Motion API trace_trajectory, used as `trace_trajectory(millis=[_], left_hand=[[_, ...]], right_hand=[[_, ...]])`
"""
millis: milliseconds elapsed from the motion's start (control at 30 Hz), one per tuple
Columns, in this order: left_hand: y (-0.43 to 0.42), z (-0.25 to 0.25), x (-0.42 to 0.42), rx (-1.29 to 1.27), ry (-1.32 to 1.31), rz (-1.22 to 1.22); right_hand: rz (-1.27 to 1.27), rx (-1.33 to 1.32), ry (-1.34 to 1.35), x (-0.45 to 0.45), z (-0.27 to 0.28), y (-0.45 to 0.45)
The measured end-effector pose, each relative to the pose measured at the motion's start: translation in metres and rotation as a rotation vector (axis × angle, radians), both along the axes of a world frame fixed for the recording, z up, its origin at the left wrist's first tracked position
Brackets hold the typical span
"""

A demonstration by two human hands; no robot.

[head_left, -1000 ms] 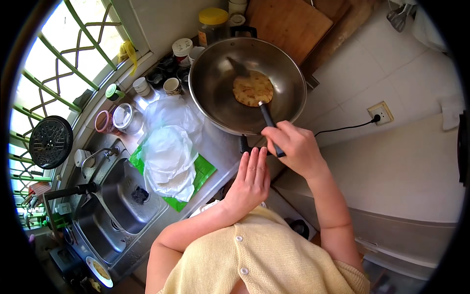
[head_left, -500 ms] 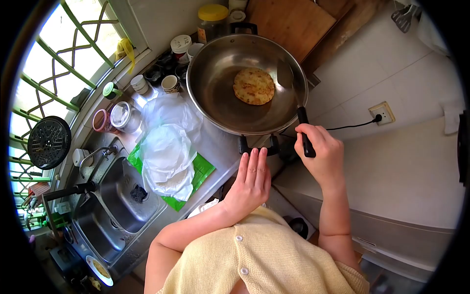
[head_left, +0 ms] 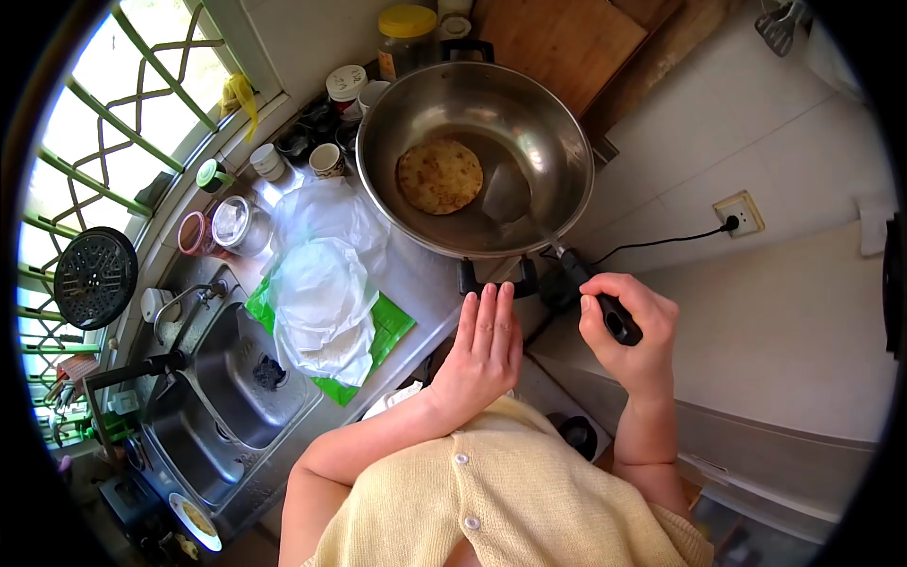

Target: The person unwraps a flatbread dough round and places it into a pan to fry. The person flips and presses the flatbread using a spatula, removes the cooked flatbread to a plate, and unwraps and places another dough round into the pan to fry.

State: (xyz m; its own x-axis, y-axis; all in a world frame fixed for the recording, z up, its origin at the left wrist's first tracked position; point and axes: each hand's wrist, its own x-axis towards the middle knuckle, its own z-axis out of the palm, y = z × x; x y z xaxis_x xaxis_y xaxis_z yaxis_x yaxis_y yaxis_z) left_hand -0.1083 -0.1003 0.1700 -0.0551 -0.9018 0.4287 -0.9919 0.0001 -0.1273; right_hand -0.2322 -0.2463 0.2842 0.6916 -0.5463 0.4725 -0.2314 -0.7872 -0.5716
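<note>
1. Right hand has a snug wrap around the black grip of a metal spatula, whose blade sits inside the wok.
2. The browned flatbread lies flat in the wok, on the window side, with the blade just beside it. Can't really tell if they touch.
3. Left hand isn't clutching anything: fingers straight and together, tips up at the wok's near black handle.
4. Crumpled white plastic bags sit on a green packet on the counter, between the wok and the double sink.
5. Behind the wok there's a yellow-lidded jar plus a wooden board, leaning.
</note>
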Motion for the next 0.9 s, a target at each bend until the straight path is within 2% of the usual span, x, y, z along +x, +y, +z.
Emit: trace_trajectory(millis=[333,733,900], left_hand=[[0.000,0.000,0.000,0.002,0.011,-0.004],[0.000,-0.002,0.000,-0.024,0.023,-0.007],[0.001,0.000,0.000,-0.013,0.017,-0.023]], right_hand=[[-0.047,-0.060,-0.048,0.006,-0.017,-0.008],[0.155,-0.082,-0.095,0.028,-0.023,0.004],[0.232,-0.074,-0.162,0.053,-0.044,0.006]])
